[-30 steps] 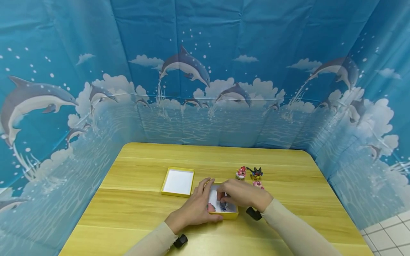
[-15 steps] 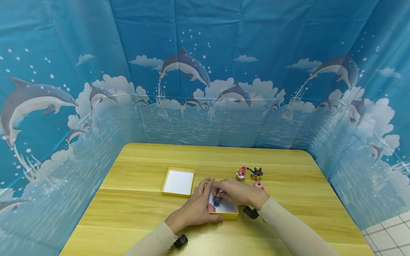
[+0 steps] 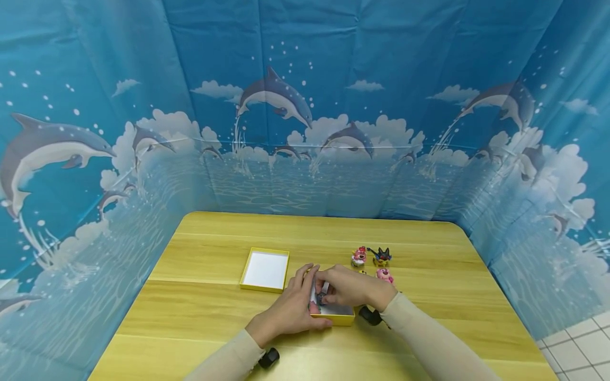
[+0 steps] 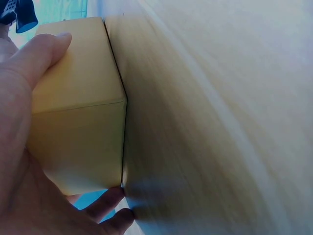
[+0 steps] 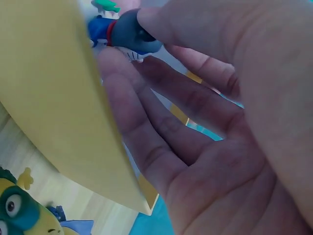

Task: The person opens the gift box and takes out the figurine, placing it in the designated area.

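Observation:
My left hand [image 3: 288,312] grips a yellow box [image 3: 342,320] with white inside, its thumb along the near wall and its fingers around the left side. In the left wrist view, the thumb presses the yellow box wall [image 4: 80,83] and fingertips reach the table. My right hand [image 3: 353,286] is over the box and pinches a small blue-and-grey figurine [image 5: 128,33] with a red collar, low inside the box by the left side. A pink figurine [image 3: 313,308] lies in the near left corner. Fingers partly cover the box's contents.
A shallow yellow lid [image 3: 265,270], white inside, lies left of the box. Right of the box stand a pink figurine with a red top [image 3: 359,256], a black-eared figurine [image 3: 382,257] and another pink one [image 3: 384,275]. A yellow goggled figurine [image 5: 23,210] stands beside the box.
My right hand has shifted left inside the box, carrying the figurine from the middle toward the left side. A bit of yellow figurine now shows behind it. The left hand stays put.

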{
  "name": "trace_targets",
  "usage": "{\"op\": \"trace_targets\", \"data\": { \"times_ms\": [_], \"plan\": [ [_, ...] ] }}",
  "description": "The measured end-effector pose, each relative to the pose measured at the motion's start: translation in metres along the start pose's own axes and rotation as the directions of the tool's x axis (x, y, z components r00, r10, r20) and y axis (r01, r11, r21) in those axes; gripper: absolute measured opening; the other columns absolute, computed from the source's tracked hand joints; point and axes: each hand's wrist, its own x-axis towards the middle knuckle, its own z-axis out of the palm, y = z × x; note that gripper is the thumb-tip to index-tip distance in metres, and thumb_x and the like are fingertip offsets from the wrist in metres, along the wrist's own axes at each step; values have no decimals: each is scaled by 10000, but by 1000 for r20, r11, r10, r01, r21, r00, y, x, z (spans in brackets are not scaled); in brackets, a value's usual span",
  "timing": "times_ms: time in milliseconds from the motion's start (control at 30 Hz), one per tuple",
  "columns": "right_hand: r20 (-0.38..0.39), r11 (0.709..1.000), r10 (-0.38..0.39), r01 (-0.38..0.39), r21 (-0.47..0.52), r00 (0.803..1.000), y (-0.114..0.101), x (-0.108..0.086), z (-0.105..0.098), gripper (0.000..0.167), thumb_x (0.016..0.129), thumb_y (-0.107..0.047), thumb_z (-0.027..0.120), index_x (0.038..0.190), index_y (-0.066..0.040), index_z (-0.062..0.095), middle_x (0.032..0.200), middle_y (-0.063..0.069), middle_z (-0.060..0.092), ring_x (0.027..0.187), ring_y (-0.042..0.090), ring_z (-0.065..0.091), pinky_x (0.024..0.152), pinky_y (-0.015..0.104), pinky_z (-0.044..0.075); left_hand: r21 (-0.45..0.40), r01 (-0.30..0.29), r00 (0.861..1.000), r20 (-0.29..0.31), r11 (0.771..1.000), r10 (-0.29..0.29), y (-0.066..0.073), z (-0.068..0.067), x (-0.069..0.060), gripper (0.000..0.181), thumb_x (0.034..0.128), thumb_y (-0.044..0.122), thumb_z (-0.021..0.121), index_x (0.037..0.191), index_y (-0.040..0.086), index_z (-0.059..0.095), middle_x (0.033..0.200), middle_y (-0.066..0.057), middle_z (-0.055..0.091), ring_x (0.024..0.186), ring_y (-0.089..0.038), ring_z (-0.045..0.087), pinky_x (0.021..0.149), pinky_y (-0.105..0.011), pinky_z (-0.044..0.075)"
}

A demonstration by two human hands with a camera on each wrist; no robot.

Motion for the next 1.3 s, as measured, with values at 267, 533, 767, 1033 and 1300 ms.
{"op": "trace_targets", "data": {
  "times_ms": [267, 533, 767, 1033, 1300],
  "plan": [
    [-41, 998, -59, 58, -41, 997, 3, -1, 1, 111, 1116, -32, 766, 1113, -132, 815, 1089, 8, 848, 927, 70, 741, 836, 226, 618, 4, -14, 1000, -4, 1000, 14, 0, 0, -1, 1340, 942, 704, 906, 1875, 102, 156, 1931, -222, 169, 1706, -460, 402, 1305, -644, 513],
    [-89, 999, -26, 22, -36, 996, 5, -5, 0, 102, 1113, -65, 789, 1078, -137, 852, 1050, -37, 861, 902, 37, 745, 809, 191, 596, 4, -16, 1000, -1, 1000, 16, -1, 1, 0, 1338, 946, 710, 899, 1875, 100, 154, 1930, -214, 170, 1704, -468, 407, 1297, -645, 521],
    [-163, 996, -28, 14, -85, 986, 3, -9, -1, 77, 1092, -76, 821, 1056, -136, 854, 1040, -34, 861, 887, 37, 746, 760, 192, 594, 6, 0, 1000, -1, 1000, 0, -1, 1, 0, 1346, 935, 728, 898, 1876, 112, 159, 1933, -199, 169, 1673, -463, 441, 1281, -640, 534],
    [-194, 997, 32, -43, -57, 980, 3, -15, -2, 105, 1113, -140, 812, 1022, -187, 786, 968, -77, 820, 807, -31, 677, 721, 190, 570, 8, 8, 1000, -4, 1000, -8, -1, 2, 1, 1355, 929, 739, 897, 1880, 126, 150, 1934, -193, 170, 1665, -465, 451, 1276, -642, 538],
    [-232, 996, 86, -87, 8, 969, 0, -23, -5, 105, 1151, -241, 775, 1061, -190, 771, 963, -83, 807, 782, 9, 696, 709, 215, 588, 8, 22, 1000, -5, 1000, -22, 0, 2, 1, 1361, 915, 748, 905, 1878, 136, 163, 1934, -173, 179, 1655, -459, 466, 1277, -630, 543]
  ]
}}
